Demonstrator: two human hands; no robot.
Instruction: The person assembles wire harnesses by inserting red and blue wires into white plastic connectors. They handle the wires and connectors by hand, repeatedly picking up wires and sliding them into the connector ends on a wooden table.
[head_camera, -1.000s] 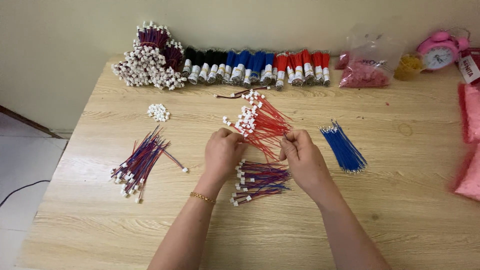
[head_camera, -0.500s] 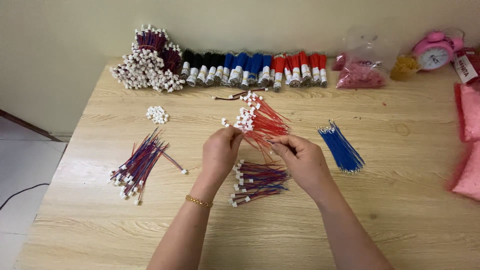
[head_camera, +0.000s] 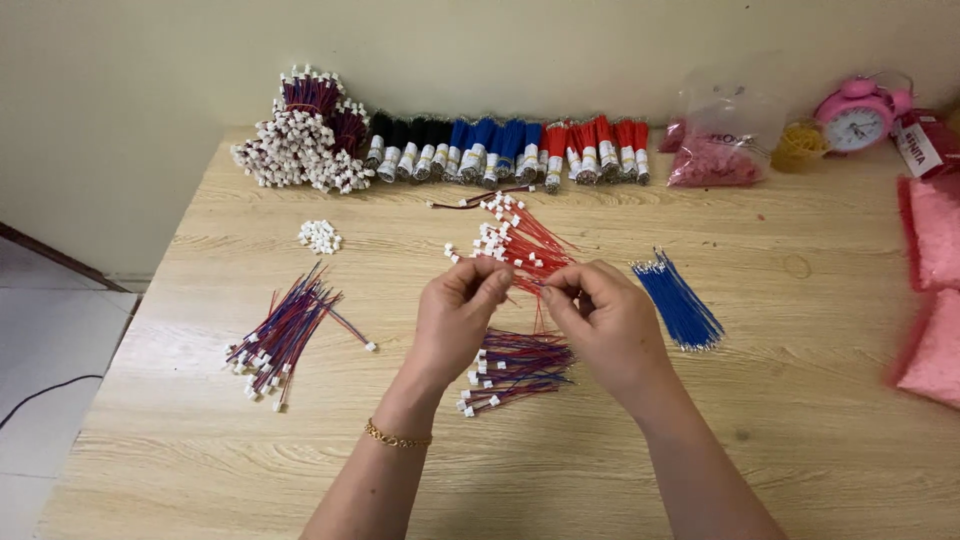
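**Red wires pinched between both hands at mid-table**

A fan of red wires (head_camera: 525, 245) is spread on the table (head_camera: 800, 420), its long axis running from far left to near right: the white connector ends point toward the far left, and the bare ends converge near the hands. The left hand (head_camera: 455, 310) is raised above the table with its fingertips closed in a pinch at the near end of the fan; a gold bracelet (head_camera: 397, 437) is worn at its wrist. The right hand (head_camera: 600, 320) is held just beside it, its fingers likewise closed on a thin red strand. Both forearms are brought in from the near edge and angled toward each other.

A bundle of mixed red-and-blue wires (head_camera: 515, 365) lies under the hands. A similar bundle (head_camera: 285, 335) is laid to the left, blue wires (head_camera: 680, 305) to the right, and a small heap of white connectors (head_camera: 320, 236) at far left.
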